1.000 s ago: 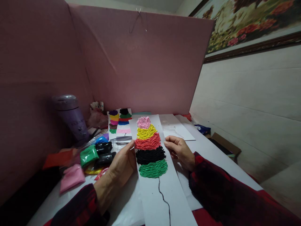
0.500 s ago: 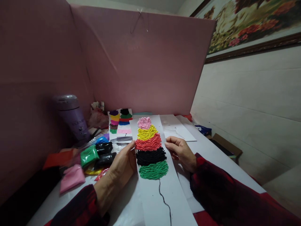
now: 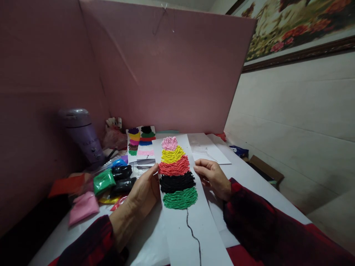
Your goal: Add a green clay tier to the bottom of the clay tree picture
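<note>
A long white card (image 3: 184, 234) is held up between my two hands. Bands of textured clay in pink, yellow, coral, black and green cover its upper part, and a thin black wavy line (image 3: 191, 232) runs down below them. My left hand (image 3: 144, 186) grips the card's left edge near the coral band, thumb at the front and the other fingers mostly behind. On the opposite edge, my right hand (image 3: 212, 177) pinches the card between thumb and fingers at about the same height.
Left of the card lie several bagged clay packets, among them green (image 3: 104, 181), black (image 3: 122, 172) and pink (image 3: 83, 207). A purple tumbler (image 3: 84, 138) stands behind them. Two finished cards (image 3: 146, 157) and white sheets (image 3: 213, 149) lie farther back, before a pink partition (image 3: 166, 74). An open cardboard box (image 3: 267, 168) is at right.
The whole view has shifted very slightly. Both hands keep the same hold on the card, which stays in nearly the same position.
</note>
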Motion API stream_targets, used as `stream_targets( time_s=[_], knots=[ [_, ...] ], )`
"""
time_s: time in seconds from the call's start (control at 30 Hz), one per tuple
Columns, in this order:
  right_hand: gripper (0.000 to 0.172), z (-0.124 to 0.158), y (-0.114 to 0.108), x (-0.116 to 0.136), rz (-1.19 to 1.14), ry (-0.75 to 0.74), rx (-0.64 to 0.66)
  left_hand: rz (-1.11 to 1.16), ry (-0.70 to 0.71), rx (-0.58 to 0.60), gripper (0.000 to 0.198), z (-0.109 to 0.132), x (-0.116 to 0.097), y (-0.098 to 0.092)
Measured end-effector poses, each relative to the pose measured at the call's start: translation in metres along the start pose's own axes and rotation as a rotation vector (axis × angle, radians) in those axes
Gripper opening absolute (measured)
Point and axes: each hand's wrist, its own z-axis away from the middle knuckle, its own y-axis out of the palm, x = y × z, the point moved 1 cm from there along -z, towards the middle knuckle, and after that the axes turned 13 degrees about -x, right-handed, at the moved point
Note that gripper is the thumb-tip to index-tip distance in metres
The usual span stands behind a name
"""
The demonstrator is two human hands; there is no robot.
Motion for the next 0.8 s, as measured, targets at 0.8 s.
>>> stream_targets(
  time_s=[0.8],
  knots=[
    [0.023, -0.0022, -0.0017, -0.0038, -0.012, -0.004, 0.026, -0.077, 0.016, 0.037, 0.035, -0.0022, 0.0001, -0.0036]
  ],
)
